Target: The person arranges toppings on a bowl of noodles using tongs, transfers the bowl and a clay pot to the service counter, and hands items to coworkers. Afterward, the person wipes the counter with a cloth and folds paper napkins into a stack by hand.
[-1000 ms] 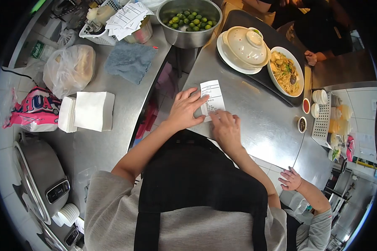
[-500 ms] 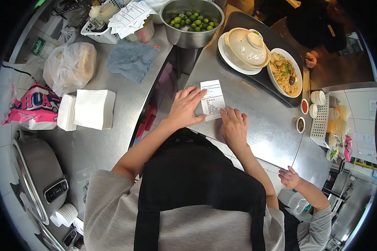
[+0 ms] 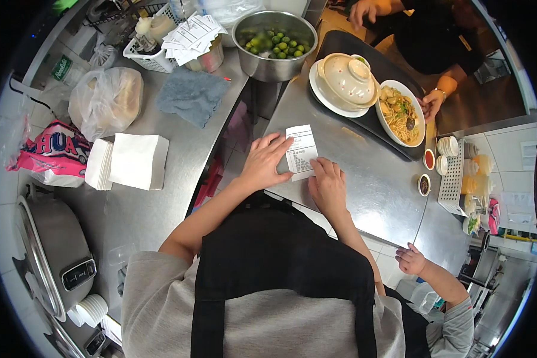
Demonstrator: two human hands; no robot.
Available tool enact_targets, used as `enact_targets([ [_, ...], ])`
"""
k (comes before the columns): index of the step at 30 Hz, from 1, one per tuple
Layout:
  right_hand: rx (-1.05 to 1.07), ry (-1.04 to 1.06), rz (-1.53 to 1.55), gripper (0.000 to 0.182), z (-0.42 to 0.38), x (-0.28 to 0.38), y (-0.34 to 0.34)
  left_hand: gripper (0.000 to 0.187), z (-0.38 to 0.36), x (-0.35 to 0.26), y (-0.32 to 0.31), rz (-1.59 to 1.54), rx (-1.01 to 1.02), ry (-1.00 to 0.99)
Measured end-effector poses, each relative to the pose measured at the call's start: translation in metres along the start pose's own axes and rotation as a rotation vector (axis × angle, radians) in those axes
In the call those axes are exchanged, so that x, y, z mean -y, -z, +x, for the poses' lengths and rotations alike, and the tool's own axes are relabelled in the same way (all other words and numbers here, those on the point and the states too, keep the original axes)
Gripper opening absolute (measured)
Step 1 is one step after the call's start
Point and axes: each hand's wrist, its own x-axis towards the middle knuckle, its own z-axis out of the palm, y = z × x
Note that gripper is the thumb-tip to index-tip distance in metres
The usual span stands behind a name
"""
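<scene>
A receipt (image 3: 300,151) is pinned flat on the steel counter (image 3: 370,179) by the left hand (image 3: 265,161), fingers spread open over its left edge, while the right hand (image 3: 326,185), loosely open and grasping nothing, has been drawn back in the last second to the slip's lower right corner. Beyond, a tray (image 3: 394,134) of noodles (image 3: 400,112) and a lidded pot (image 3: 347,77) is now touched by another person's hand (image 3: 431,104), suggesting the order is being checked off as it is collected.

Bright overhead light, soft glare on steel counter (image 3: 364,173), heavy fisheye, dark vignetted corners.
</scene>
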Motion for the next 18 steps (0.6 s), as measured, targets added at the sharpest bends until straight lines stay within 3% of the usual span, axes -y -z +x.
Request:
enact_targets([
  [3,-0.036,0.006,0.176,0.05,0.01,0.005,-0.006,0.073,-0.001,-0.002,0.001,0.001,-0.057,-0.038],
  [6,-0.244,-0.048,0.331,0.072,0.026,0.008,-0.008,0.049,-0.003,-0.006,0.005,-0.565,-0.201,0.103],
  [7,-0.156,-0.159,0.68,0.072,0.029,0.008,-0.01,0.046,-0.007,-0.009,0.011,-0.813,-0.101,0.308],
  [8,-0.056,-0.256,1.035,0.072,0.033,0.009,-0.01,0.045,-0.005,-0.012,0.012,-1.044,-0.218,0.254],
  [9,-0.083,-0.242,1.028,0.072,0.036,0.013,-0.011,0.047,-0.006,-0.01,0.017,-1.085,-0.213,0.262],
  [11,-0.017,-0.288,1.449,0.069,0.048,0.021,-0.01,0.052,-0.007,-0.002,0.03,-1.151,-0.209,0.295],
  [12,-0.032,-0.257,1.444,0.069,0.059,0.019,-0.004,0.056,-0.009,0.002,0.036,-1.179,-0.212,0.313],
  [14,0.21,-0.098,0.968,0.061,0.089,0.007,0.022,0.059,-0.014,0.008,0.056,-0.923,-0.317,0.243],
  [15,0.199,0.087,0.626,0.045,0.111,0.008,0.055,0.06,-0.021,0.019,0.056,-0.855,-0.386,0.244],
  [16,0.163,0.127,0.594,0.045,0.14,-0.001,0.077,0.057,-0.029,0.032,0.058,-0.726,-0.415,0.267],
  [18,-0.052,0.569,0.155,0.036,0.207,-0.013,0.13,0.045,-0.052,0.062,0.054,-0.588,-0.484,0.358],
])
